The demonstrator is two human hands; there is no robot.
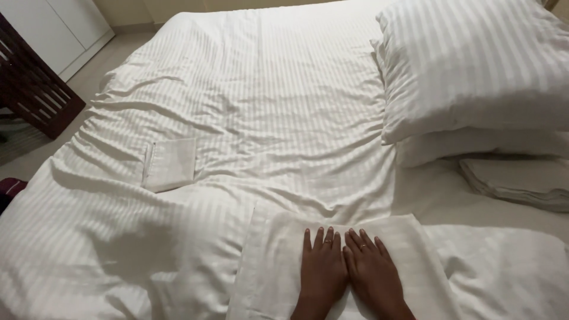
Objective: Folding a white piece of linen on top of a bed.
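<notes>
My left hand [322, 269] and my right hand [371, 271] lie flat, side by side, palms down, on a folded white striped cloth [269, 261] at the near edge of the bed. The fingers of both hands are stretched out and close together, holding nothing. Each hand wears a ring. The cloth rests on a white striped duvet [261, 112] that covers the bed and is wrinkled.
A small folded white cloth [170, 164] lies on the duvet to the left. Two stacked white pillows [474, 65] sit at the right, with a pile of folded linens [521, 181] below them. A dark wooden piece of furniture [29, 83] stands on the floor at far left.
</notes>
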